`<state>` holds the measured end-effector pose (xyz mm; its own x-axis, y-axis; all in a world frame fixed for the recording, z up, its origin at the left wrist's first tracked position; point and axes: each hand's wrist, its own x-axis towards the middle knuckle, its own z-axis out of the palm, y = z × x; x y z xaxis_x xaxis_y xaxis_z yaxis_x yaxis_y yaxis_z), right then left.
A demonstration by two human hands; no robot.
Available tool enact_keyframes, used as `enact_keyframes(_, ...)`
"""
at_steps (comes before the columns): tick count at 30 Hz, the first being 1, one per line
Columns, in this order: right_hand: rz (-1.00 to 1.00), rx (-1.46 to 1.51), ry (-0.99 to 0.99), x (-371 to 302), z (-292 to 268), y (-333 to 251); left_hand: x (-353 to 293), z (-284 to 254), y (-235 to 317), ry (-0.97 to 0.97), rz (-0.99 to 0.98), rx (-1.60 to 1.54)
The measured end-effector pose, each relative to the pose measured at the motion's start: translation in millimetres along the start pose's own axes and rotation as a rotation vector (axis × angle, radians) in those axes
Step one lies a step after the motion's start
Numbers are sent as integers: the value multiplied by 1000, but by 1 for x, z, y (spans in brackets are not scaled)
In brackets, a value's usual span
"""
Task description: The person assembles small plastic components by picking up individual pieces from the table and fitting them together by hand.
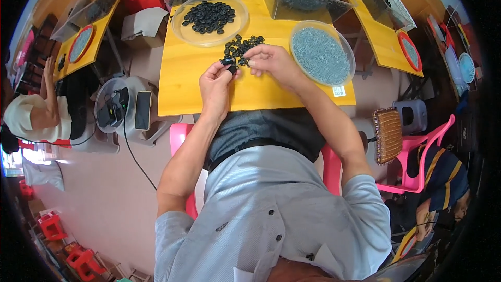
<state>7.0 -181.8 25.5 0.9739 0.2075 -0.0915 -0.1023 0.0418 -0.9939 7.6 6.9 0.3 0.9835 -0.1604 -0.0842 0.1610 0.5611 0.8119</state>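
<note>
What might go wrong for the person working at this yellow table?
The round tray of thin grey pieces sits at the table's right edge, close to the right forearm; a bump might spill it. The loose black pieces beside the left hand and right hand could be brushed aside and scattered.

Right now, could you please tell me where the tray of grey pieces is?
In the head view, the tray sits on the yellow table, just right of the right hand.
</note>
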Motion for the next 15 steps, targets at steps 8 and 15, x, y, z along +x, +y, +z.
enact_keyframes(8,125,352,-1,-4,6,-3,0,2,-1,-12,23,107)
enact_keyframes(15,68,257,23,-3,8,0,-1,5,2,-28,20,184)
